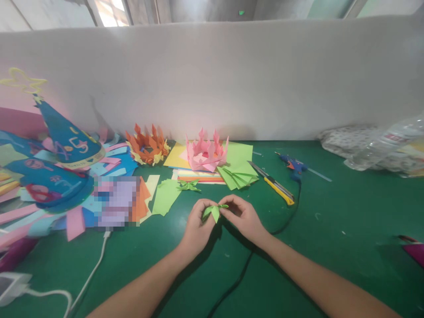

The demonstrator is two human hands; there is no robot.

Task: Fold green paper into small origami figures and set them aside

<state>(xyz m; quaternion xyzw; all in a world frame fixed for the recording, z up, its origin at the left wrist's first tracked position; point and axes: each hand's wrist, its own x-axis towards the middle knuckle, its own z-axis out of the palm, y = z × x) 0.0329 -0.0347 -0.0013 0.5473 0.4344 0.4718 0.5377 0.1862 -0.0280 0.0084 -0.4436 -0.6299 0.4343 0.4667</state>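
Both my hands meet over the green table, pinching a small folded green paper piece. My left hand grips its left side with curled fingers. My right hand pinches its right tip. Just beyond them lies another folded green paper shape next to a loose green sheet. A pink paper crown stands on a stack of coloured sheets, with folded green pieces to its right.
An orange paper crown stands at the back. Blue cone hats and paper strips fill the left. A yellow utility knife and a blue glue gun lie on the right, its black cord running between my arms. Plastic bags sit far right.
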